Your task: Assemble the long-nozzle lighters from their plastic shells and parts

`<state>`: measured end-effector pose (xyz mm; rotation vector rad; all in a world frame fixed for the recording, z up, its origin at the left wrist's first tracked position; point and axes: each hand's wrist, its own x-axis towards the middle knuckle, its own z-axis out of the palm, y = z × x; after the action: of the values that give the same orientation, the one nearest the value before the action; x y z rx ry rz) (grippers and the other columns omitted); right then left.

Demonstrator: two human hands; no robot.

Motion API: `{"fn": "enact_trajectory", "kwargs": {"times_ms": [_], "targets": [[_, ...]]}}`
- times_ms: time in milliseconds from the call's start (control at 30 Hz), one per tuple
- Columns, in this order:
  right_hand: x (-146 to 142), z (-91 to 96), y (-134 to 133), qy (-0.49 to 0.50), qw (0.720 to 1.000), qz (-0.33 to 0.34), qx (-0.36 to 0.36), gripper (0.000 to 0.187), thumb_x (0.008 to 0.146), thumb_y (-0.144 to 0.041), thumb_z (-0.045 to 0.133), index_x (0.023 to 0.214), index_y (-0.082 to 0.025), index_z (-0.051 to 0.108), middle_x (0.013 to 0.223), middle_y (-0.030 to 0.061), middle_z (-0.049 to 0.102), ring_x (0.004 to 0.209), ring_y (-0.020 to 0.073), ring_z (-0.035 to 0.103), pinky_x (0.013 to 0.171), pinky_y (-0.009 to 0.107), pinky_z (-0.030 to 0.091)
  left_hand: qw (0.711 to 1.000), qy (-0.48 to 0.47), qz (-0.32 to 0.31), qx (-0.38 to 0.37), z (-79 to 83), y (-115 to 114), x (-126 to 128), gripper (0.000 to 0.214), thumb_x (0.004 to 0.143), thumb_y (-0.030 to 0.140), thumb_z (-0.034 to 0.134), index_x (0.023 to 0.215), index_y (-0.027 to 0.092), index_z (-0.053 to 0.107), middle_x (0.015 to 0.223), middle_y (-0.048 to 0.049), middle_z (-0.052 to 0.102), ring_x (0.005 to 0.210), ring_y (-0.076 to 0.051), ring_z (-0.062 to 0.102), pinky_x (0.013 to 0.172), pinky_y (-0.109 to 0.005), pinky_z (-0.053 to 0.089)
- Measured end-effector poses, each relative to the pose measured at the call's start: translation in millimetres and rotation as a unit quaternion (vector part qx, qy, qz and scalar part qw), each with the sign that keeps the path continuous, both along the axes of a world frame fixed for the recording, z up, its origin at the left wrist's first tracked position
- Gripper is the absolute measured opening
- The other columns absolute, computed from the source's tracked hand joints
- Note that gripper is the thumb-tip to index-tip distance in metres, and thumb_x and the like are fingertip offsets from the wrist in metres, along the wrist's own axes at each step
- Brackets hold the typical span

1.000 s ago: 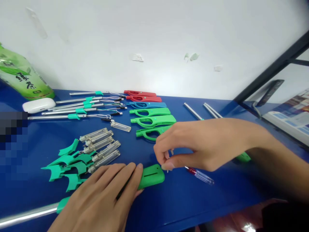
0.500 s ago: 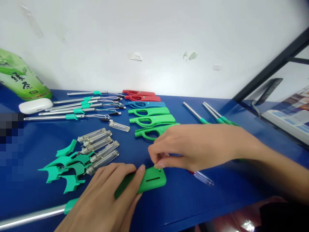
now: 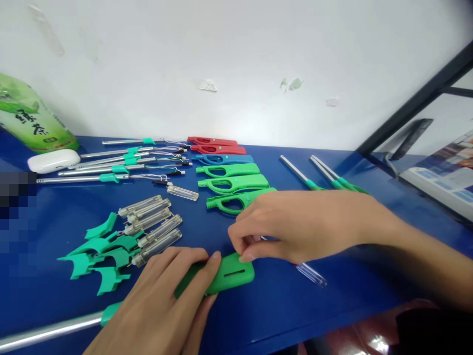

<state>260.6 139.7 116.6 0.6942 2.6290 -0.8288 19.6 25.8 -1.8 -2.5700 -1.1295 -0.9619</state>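
Note:
A green long-neck lighter [image 3: 232, 282] lies under my left hand [image 3: 162, 301], whose fingers are wrapped round its handle. The lighter's silver tube [image 3: 51, 331] sticks out past the hand to the lower left. My right hand [image 3: 277, 227] is closed in a pinch at the far corner of the handle end, by the slot. Whatever sits between its fingertips is hidden. Below that hand, the clear handle of a screwdriver [image 3: 312, 274] shows; the rest of the tool is mostly covered.
Left of the hands lie green triggers [image 3: 118, 257] and clear fuel tanks [image 3: 158, 246]. Behind them are metal tubes with wires [image 3: 111, 178]. Green, blue and red lighter shells [image 3: 234, 184] are lined up near the wall. More lighters [image 3: 325, 170] lie right. A green bottle [image 3: 33, 116] stands far left.
Both hands stay almost in place. The right fingertips have shifted very slightly right at the handle's corner, and the view has moved a little.

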Motion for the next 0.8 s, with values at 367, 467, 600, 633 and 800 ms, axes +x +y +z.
{"fn": "enact_trajectory", "kwargs": {"times_ms": [367,467,600,633,800], "targets": [[0.6,-3.8,4.2,0.001,0.999,-0.020,-0.030,0.024,0.112,-0.040,0.066,0.096,-0.022,0.069,0.079,-0.0028,0.069,0.077,0.0155,0.063,0.066,0.029,0.038,1.000,-0.005,-0.003,-0.003,3.4,3.2,3.5,0.038,0.104,0.006,0.053,0.139,0.019,0.060,0.119,-0.0050,0.069,0.112,-0.021,0.066,0.102,-0.033,0.050],[3.0,0.9,4.8,0.019,0.999,-0.015,-0.022,0.031,0.113,-0.047,0.062,0.097,-0.022,0.070,0.079,-0.0030,0.068,0.073,0.0148,0.062,0.065,0.030,0.037,1.000,0.001,-0.004,-0.002,2.3,3.0,1.8,0.037,0.104,0.006,0.053,0.139,0.018,0.059,0.119,-0.0053,0.069,0.112,-0.021,0.065,0.102,-0.034,0.049],[14.5,10.4,0.3,0.006,0.990,-0.043,0.136,0.049,0.116,-0.055,0.049,0.087,-0.022,0.070,0.074,-0.0002,0.064,0.068,0.0175,0.054,0.062,0.033,0.031,1.000,0.015,-0.007,-0.011,-0.4,1.6,0.5,0.040,0.104,0.007,0.053,0.143,0.017,0.058,0.124,-0.0059,0.067,0.117,-0.022,0.062,0.107,-0.035,0.046],[18.4,11.5,-1.4,-0.017,0.983,-0.054,0.172,0.051,0.115,-0.057,0.050,0.083,-0.022,0.069,0.072,0.0006,0.062,0.066,0.0180,0.051,0.061,0.033,0.030,1.000,0.017,-0.008,-0.013,-0.4,0.7,1.0,0.039,0.105,0.008,0.052,0.143,0.016,0.058,0.126,-0.0062,0.067,0.118,-0.023,0.061,0.108,-0.035,0.045],[27.9,8.1,-10.1,-0.188,0.964,-0.122,0.143,0.037,0.104,-0.044,0.067,0.075,-0.022,0.068,0.069,0.0003,0.062,0.053,0.0144,0.043,0.055,0.033,0.025,0.999,0.031,0.028,-0.017,1.1,-2.7,6.8,0.034,0.107,0.010,0.049,0.140,0.015,0.056,0.126,-0.0080,0.066,0.121,-0.025,0.059,0.108,-0.038,0.044]]}}
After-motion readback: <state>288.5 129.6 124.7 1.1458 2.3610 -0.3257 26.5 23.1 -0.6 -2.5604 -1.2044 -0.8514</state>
